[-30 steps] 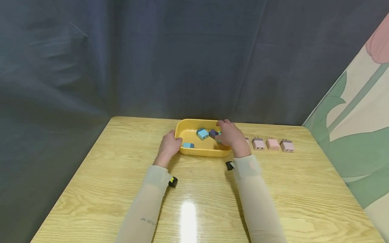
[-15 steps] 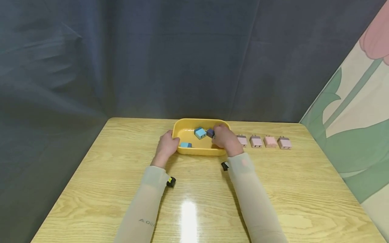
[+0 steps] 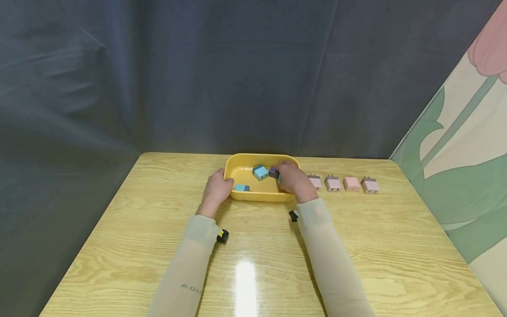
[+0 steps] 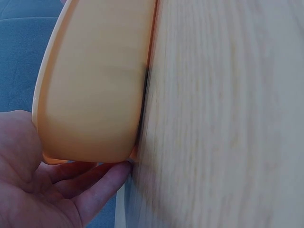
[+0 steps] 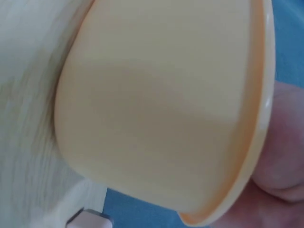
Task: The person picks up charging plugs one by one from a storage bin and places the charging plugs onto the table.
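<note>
A yellow plastic basin (image 3: 261, 197) stands on the table and holds several small two-tone USB chargers. My left hand (image 3: 218, 187) grips its left end, thumb over the rim; in the left wrist view, the fingers (image 4: 102, 190) lie against the outside of the wall. My right hand (image 3: 294, 179) reaches over the right end into the basin, its fingers round a light blue charger (image 3: 279, 179) that it mostly hides. A dark purple charger (image 3: 273, 172) is right by the fingertips. One blue charger (image 3: 260, 173) lies mid-basin, another blue charger (image 3: 242, 188) near the front left corner.
Right of the basin, several chargers form a row on the wooden table (image 3: 253, 233): a pink charger (image 3: 351, 183) among mauve-and-pale ones, such as the end charger (image 3: 370, 185). A dark curtain (image 3: 237, 79) hangs behind, and a floral panel (image 3: 467, 167) borders the right.
My right hand has lowered into the basin and its fingers have drawn together on the light blue charger. The left hand keeps its hold on the rim. The view has shifted slightly.
</note>
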Demonstrator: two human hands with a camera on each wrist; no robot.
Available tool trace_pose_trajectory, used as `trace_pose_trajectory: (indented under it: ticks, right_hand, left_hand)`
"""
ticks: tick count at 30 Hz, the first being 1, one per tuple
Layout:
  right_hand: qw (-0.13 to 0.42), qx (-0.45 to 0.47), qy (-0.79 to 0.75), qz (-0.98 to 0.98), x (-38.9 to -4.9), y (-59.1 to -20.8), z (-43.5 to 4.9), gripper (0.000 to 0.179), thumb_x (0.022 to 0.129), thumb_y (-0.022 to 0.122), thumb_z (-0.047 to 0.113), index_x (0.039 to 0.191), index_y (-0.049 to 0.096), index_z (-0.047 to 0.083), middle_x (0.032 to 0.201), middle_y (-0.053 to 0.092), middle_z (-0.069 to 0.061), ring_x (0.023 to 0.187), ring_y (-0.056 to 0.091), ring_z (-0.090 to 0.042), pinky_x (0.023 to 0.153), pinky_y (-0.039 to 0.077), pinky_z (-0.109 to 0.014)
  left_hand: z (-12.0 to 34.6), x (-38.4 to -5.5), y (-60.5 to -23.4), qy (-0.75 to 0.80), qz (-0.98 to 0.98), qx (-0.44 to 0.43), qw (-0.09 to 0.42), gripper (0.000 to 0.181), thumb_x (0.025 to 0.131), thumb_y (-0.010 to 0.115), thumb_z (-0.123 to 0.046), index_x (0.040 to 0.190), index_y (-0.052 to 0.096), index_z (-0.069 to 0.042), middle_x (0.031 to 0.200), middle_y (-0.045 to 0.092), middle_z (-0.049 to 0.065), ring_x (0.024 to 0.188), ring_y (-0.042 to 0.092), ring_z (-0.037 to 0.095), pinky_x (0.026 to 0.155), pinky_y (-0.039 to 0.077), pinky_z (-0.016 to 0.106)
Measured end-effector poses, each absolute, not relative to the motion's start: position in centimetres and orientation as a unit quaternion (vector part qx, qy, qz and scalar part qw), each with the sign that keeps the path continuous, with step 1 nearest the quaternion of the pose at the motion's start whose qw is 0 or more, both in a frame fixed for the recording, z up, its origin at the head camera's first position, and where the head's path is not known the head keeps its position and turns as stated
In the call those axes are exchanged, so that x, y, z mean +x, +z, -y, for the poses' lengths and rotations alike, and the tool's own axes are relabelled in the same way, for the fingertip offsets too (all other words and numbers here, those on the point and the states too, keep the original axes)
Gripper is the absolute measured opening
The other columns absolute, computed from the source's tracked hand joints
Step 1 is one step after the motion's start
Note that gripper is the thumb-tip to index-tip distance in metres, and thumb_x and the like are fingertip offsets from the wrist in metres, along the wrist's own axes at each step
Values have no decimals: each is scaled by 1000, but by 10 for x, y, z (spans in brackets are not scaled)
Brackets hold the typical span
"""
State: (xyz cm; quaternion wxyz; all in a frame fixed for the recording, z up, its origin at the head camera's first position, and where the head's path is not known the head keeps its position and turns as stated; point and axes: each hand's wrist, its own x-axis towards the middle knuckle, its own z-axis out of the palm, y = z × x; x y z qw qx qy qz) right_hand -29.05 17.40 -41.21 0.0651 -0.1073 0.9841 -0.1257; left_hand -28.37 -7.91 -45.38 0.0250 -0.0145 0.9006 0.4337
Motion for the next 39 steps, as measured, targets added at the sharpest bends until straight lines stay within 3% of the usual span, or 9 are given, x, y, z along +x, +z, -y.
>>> trace_pose_trajectory:
  ticks: [5, 8, 12, 15, 18, 21, 23, 29, 39]
  right_hand:
    - [77, -104, -130, -983, -292, -412, -173, 57, 96, 67, -6, 152, 60, 5, 157, 54, -27, 138, 59, -41, 110, 54, -51]
    - [77, -114, -132, -982, -291, -411, -174, 55, 94, 69, -7, 148, 62, 3, 153, 57, -27, 139, 59, -41, 112, 54, -52]
    - [78, -118, -147, -979, -291, -411, -176, 42, 91, 75, -4, 132, 69, 1, 135, 65, -21, 116, 64, -34, 98, 56, -46]
    - [84, -116, -148, -979, -292, -412, -177, 26, 89, 79, 0, 115, 73, 0, 116, 66, -14, 97, 57, -27, 85, 50, -41]
    - [95, -118, -142, -978, -292, -411, -176, 17, 90, 79, 0, 107, 74, 1, 105, 63, -11, 90, 54, -24, 79, 46, -37]
    - [106, -117, -148, -976, -291, -411, -176, 21, 91, 78, -1, 112, 76, 1, 108, 66, -11, 91, 55, -23, 80, 46, -36]
    - [111, -117, -151, -975, -290, -411, -177, 28, 93, 78, 0, 121, 76, 1, 118, 69, -14, 97, 58, -25, 85, 49, -38]
    - [114, -117, -153, -975, -290, -413, -177, 44, 96, 79, 4, 139, 70, 2, 143, 69, -18, 116, 65, -28, 103, 57, -46]
    - [108, -125, -154, -974, -292, -413, -178, 40, 95, 79, 2, 135, 73, 2, 137, 71, -16, 108, 62, -25, 98, 55, -43]
  left_hand:
    - [80, -286, -455, 444, -895, -18, 34, 47, 107, 53, -22, 149, 57, -2, 125, 73, 18, 96, 67, 27, 80, 53, 33]
    - [82, -295, -463, 442, -896, -22, 33, 47, 105, 52, -22, 147, 58, -2, 122, 73, 17, 94, 67, 26, 78, 55, 35]
    - [83, -299, -468, 433, -901, -18, 28, 48, 105, 52, -22, 148, 58, -2, 122, 73, 17, 93, 67, 25, 77, 55, 35]
    - [82, -290, -459, 434, -900, -16, 29, 48, 106, 52, -22, 149, 57, -2, 125, 73, 18, 97, 67, 27, 82, 55, 36]
    - [82, -291, -461, 440, -897, -16, 28, 47, 106, 53, -21, 148, 58, -1, 122, 73, 18, 95, 66, 28, 80, 54, 36]
    - [86, -303, -474, 442, -896, -9, 29, 48, 104, 53, -22, 147, 58, 0, 119, 73, 18, 91, 66, 27, 76, 55, 36]
    - [87, -307, -478, 439, -898, -8, 26, 48, 103, 53, -22, 146, 59, 0, 116, 73, 18, 88, 65, 26, 73, 54, 35]
    - [82, -291, -460, 444, -895, -15, 31, 46, 105, 52, -20, 146, 59, 0, 119, 72, 19, 92, 66, 27, 75, 53, 34]
    - [79, -285, -455, 434, -900, -18, 22, 46, 106, 51, -20, 148, 58, -1, 120, 73, 18, 93, 66, 26, 76, 51, 31]
